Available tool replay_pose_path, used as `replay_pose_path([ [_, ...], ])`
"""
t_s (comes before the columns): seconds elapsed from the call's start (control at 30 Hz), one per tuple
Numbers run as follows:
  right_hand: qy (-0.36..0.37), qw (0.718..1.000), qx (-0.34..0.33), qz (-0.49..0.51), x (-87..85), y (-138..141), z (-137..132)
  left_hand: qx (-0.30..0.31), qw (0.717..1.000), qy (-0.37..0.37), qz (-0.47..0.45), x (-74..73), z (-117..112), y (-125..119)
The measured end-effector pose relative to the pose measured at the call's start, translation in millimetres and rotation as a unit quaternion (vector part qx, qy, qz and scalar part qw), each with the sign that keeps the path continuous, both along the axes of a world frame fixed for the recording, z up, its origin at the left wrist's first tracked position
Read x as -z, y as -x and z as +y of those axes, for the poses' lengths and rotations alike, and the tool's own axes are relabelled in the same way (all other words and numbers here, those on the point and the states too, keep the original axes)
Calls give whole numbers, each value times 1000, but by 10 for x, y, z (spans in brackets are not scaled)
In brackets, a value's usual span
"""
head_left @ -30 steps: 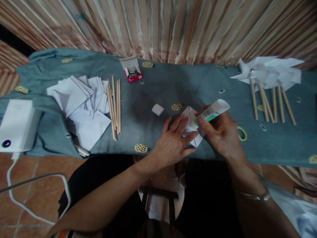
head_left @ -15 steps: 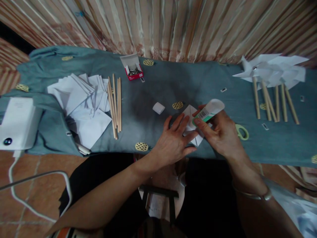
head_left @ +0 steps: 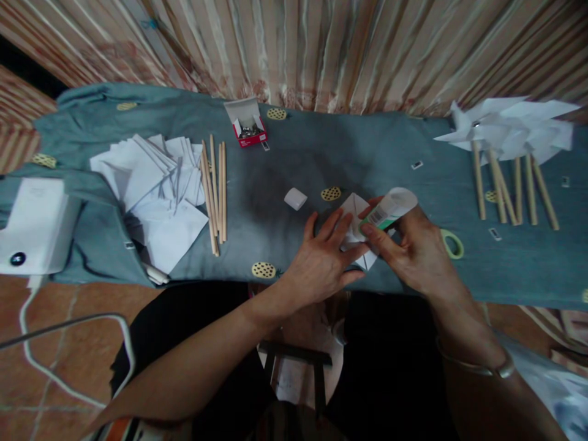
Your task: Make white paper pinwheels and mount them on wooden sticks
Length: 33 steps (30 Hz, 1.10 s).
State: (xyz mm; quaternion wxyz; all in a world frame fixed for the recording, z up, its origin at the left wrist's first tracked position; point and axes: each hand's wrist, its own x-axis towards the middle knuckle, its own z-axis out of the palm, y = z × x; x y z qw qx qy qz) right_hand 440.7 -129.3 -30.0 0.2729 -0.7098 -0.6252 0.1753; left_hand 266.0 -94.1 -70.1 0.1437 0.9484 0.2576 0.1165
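My right hand (head_left: 416, 248) is closed round a white and green glue stick (head_left: 390, 206), tilted with its lower end at a creased white paper square (head_left: 354, 207). Fingers spread, my left hand (head_left: 321, 260) lies flat on the near left part of that square. Both hands cover much of the paper, and the glue stick's tip is hidden. A small white cap (head_left: 295, 198) rests on the cloth, left of the paper. Right of my right hand lies a pale green scissors handle or tape ring (head_left: 452, 244); I cannot tell which.
Left on the teal cloth (head_left: 294, 135) lie a pile of white paper squares (head_left: 156, 177) and several wooden sticks (head_left: 215, 196). Behind is an open red box (head_left: 250, 131) of small metal pieces. Paper pinwheels (head_left: 514, 131) lie right; a white device (head_left: 34, 226) with a cable sits far left.
The glue stick has shifted very slightly over the paper in my right hand. My left hand stays in place on the paper. The whole view has moved a little.
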Motion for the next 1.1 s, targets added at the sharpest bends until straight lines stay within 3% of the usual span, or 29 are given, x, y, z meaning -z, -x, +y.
replay_pose_path([
  [0.6, 22, 1000, 11, 16, -3, -70, -49, -4, 1000, -13, 6, 17, -11, 4],
  [1.1, -7, 998, 21, 57, 57, -77, 4, -2, 1000, -11, -4, 4, -9, 12],
])
